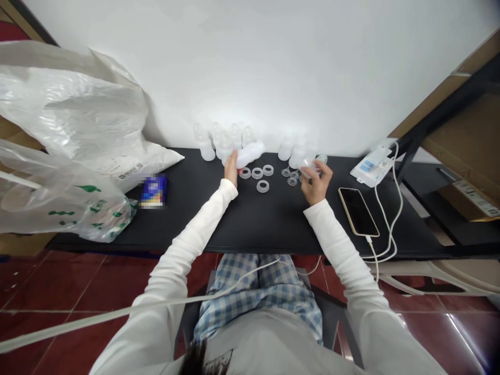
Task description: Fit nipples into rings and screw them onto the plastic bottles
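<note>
My left hand [231,169] is closed round a translucent white bottle [251,153], tilted with its top to the right. Pinched in the fingers of my right hand [317,182] is a clear cap [307,165], partly hidden by them. Behind the left hand stand several white bottles with clear domed tops [203,143]. Several more white bottles [286,148] stand behind the right hand; their tops are hard to make out. Between the hands lie several frosted rings [263,186]. Small clear disc-like pieces [292,181] are scattered just left of the right hand.
Large plastic bags [74,114] crowd the left of the black table [187,219], beside a blue packet [153,191]. On the right lie a phone [358,212] with a white cable [396,203] and a white-blue package [371,165]. A white wall [250,62] rises behind.
</note>
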A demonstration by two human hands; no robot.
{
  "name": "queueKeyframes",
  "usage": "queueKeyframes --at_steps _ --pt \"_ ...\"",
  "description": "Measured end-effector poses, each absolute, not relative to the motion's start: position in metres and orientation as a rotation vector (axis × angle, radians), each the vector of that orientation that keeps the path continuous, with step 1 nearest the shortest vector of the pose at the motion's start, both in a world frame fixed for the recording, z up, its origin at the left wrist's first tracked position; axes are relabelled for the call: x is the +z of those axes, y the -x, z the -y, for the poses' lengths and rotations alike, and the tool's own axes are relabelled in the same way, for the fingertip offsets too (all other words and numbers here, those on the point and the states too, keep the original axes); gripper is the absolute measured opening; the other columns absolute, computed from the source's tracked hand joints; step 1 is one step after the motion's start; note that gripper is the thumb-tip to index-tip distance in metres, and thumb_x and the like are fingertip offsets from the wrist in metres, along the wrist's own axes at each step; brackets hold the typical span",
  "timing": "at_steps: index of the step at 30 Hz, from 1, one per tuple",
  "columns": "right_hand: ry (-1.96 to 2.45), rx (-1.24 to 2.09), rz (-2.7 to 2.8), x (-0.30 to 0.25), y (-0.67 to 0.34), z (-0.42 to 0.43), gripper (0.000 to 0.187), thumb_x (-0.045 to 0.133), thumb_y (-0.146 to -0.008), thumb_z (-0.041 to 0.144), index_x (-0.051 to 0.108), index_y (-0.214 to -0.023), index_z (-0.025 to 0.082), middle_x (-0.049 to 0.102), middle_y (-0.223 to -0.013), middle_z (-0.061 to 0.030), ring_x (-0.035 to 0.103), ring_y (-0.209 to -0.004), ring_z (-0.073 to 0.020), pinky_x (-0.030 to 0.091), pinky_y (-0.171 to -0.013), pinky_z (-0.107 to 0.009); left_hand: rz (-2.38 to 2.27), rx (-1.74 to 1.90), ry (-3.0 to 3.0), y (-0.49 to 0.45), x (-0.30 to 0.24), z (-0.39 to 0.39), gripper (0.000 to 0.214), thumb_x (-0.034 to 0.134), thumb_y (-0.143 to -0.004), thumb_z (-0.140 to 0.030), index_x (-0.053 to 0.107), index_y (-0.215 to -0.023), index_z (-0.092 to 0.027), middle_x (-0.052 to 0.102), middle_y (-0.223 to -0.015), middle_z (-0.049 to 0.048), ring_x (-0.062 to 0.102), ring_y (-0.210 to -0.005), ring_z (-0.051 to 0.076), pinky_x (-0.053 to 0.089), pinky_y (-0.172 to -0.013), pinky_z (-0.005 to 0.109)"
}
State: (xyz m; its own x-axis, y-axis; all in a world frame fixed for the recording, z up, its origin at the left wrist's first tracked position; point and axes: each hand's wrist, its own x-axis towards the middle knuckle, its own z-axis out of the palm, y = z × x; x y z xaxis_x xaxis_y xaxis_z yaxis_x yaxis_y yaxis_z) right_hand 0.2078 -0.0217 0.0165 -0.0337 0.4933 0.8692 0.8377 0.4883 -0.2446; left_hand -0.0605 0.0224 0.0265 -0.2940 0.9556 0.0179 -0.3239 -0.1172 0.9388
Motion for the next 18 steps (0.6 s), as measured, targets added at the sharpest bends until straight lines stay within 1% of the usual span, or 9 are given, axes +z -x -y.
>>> queueKeyframes --at_steps 1,2,4,6,8,11,14,16,18 --pt "1.172 -0.433 1.628 0.019 -0.209 0.022 0.018 0.057 -0.093 0.033 0.069 -0.105 0.025 0.058 -0.119 -0.0115 0.060 -0.111 -0.0268 0.054 -0.091 -0.046 -1.069 1.584 -0.858 0.059 0.030 -0.025 0.031 0.061 -0.092 -0.047 0.053 -0.097 -0.018 0.064 -0.092 0.0046 0.066 -0.078 0.015 0.055 -0.071 0.029" --pt "1.193 -0.443 1.590 0.020 -0.209 0.022 0.023 0.060 -0.092 0.037 0.067 -0.110 0.024 0.056 -0.119 -0.0123 0.058 -0.112 -0.0274 0.053 -0.091 -0.047 -1.039 1.544 -0.882 0.055 0.033 -0.028 0.030 0.066 -0.089 -0.042 0.051 -0.100 -0.018 0.064 -0.097 0.0048 0.068 -0.082 0.016 0.056 -0.075 0.031" --pt "1.221 -0.436 1.564 0.023 -0.208 0.022 0.035 0.061 -0.091 0.043 0.061 -0.119 0.022 0.055 -0.118 -0.0132 0.057 -0.113 -0.0285 0.051 -0.095 -0.051 -1.031 1.466 -0.972 0.042 0.039 -0.037 0.040 0.076 -0.081 -0.029 0.047 -0.107 -0.021 0.063 -0.109 0.0057 0.069 -0.094 0.019 0.057 -0.084 0.035" --pt "1.238 -0.412 1.562 0.024 -0.205 0.023 0.043 0.059 -0.091 0.047 0.056 -0.125 0.021 0.056 -0.117 -0.0142 0.056 -0.114 -0.0294 0.048 -0.100 -0.055 -1.091 1.399 -1.137 0.024 0.043 -0.050 0.050 0.080 -0.075 -0.019 0.046 -0.112 -0.021 0.061 -0.118 0.0073 0.066 -0.108 0.021 0.055 -0.094 0.039" --pt "1.252 -0.395 1.551 0.025 -0.204 0.023 0.046 0.056 -0.092 0.049 0.054 -0.127 0.020 0.057 -0.117 -0.0149 0.055 -0.113 -0.0300 0.046 -0.101 -0.056 -1.173 1.337 -1.341 0.006 0.046 -0.065 0.051 0.081 -0.070 -0.013 0.048 -0.108 -0.020 0.060 -0.122 0.0092 0.061 -0.118 0.022 0.049 -0.103 0.039" --pt "1.286 -0.379 1.513 0.026 -0.203 0.024 0.046 0.054 -0.091 0.050 0.053 -0.125 0.019 0.059 -0.116 -0.0152 0.056 -0.111 -0.0303 0.045 -0.100 -0.056 -1.288 1.139 -1.571 -0.013 0.046 -0.081 0.049 0.082 -0.066 -0.009 0.051 -0.104 -0.016 0.063 -0.118 0.0125 0.061 -0.117 0.023 0.044 -0.108 0.038" --pt "1.318 -0.347 1.482 0.028 -0.202 0.025 0.046 0.054 -0.091 0.049 0.053 -0.124 0.018 0.059 -0.114 -0.0150 0.057 -0.110 -0.0301 0.044 -0.099 -0.054 -1.361 0.925 -1.679 -0.022 0.043 -0.088 0.051 0.082 -0.066 -0.009 0.054 -0.108 -0.013 0.065 -0.117 0.0151 0.062 -0.114 0.026 0.044 -0.107 0.039" --pt "1.335 -0.327 1.475 0.029 -0.201 0.025 0.045 0.053 -0.091 0.049 0.053 -0.123 0.018 0.059 -0.113 -0.0146 0.057 -0.108 -0.0296 0.044 -0.098 -0.053 -1.376 0.850 -1.732 -0.025 0.040 -0.090 0.056 0.081 -0.066 -0.010 0.054 -0.115 -0.011 0.063 -0.124 0.0177 0.060 -0.120 0.028 0.043 -0.108 0.041" --pt "1.336 -0.326 1.470 0.029 -0.199 0.025 0.043 0.054 -0.091 0.049 0.053 -0.121 0.018 0.060 -0.112 -0.0142 0.058 -0.106 -0.0290 0.045 -0.098 -0.052 -1.398 0.821 -1.780 -0.028 0.038 -0.091 0.070 0.082 -0.064 -0.009 0.050 -0.126 -0.007 0.057 -0.135 0.0230 0.054 -0.130 0.032 0.039 -0.113 0.041"
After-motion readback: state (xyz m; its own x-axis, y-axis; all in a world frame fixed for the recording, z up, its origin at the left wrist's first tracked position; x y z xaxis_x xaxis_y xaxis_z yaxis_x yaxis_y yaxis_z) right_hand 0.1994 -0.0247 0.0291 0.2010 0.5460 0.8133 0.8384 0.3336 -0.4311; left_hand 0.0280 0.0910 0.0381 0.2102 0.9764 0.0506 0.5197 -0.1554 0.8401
